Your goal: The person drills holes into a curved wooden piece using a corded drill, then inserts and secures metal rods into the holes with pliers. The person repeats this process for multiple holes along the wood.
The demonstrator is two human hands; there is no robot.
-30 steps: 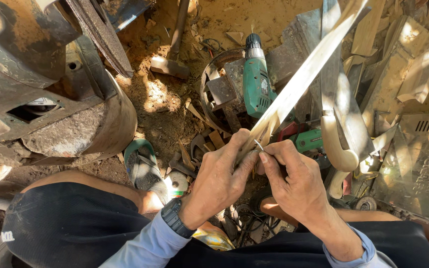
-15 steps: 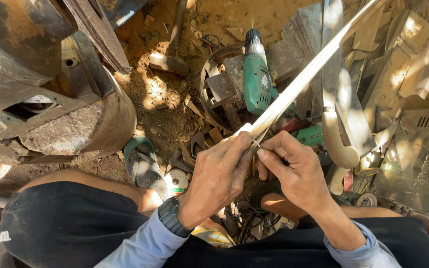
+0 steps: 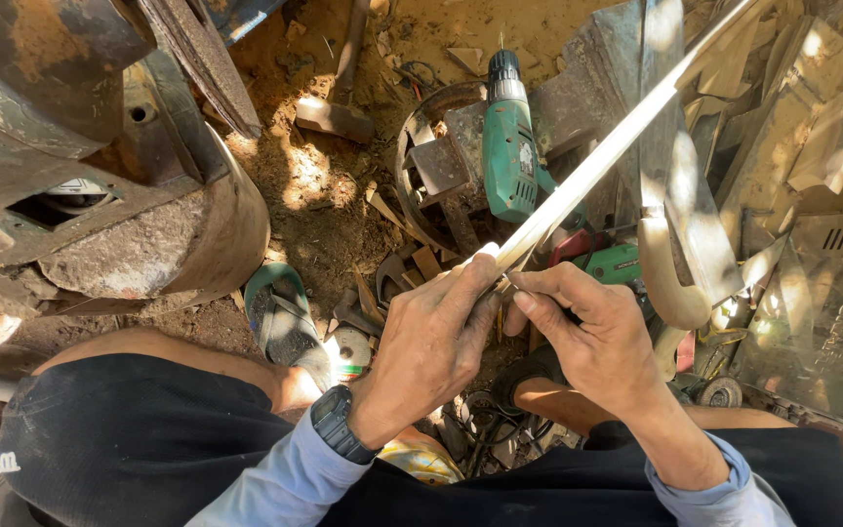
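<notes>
A long pale metal strip [image 3: 605, 154] runs from the middle of the view up to the top right. My left hand [image 3: 431, 344], with a dark watch [image 3: 341, 424] on the wrist, grips the strip's near end. My right hand [image 3: 592, 339] pinches the same end from the right, thumb and fingers pressed against it. A small thin piece seems to sit between my right fingertips, too small to make out. Both hands touch each other at the strip's tip, above my knees.
A green power drill [image 3: 509, 146] lies on a rusty metal block just beyond the hands. A big rusty drum-like machine part [image 3: 100, 185] fills the left. A hammer [image 3: 336, 107] lies on the dirt. Scrap metal sheets [image 3: 782, 127] crowd the right. A sandal [image 3: 285, 317] is by my left knee.
My hands and the strip's near end have shifted slightly up and left. The grip on the strip is unchanged.
</notes>
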